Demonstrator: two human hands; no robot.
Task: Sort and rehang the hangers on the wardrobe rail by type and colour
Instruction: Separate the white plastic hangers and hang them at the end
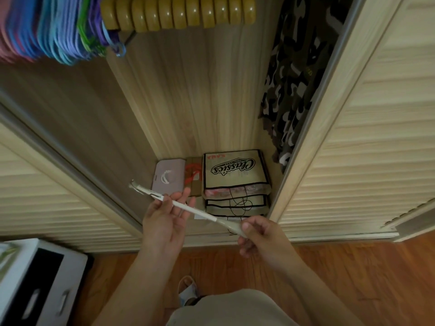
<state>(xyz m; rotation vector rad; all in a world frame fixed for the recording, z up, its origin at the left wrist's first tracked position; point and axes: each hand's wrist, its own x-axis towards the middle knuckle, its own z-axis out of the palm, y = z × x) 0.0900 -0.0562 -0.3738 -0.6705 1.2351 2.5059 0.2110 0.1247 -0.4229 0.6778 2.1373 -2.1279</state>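
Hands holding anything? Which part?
Both hold one white hanger: left hand pinches near the clip end, right hand grips the other end.

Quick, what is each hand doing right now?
Left hand: holds the white hanger near its clip end, fingers loosely around the bar.
Right hand: grips the hanger's other end.

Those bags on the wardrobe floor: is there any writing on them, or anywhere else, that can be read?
"Classics": big black script, seen upside down, on the tan bag.
Red letters on that bag's top edge: too blurred to read.
Small line under "Classics": too small to read.
Yellow mark on the camouflage garment: too small to read.
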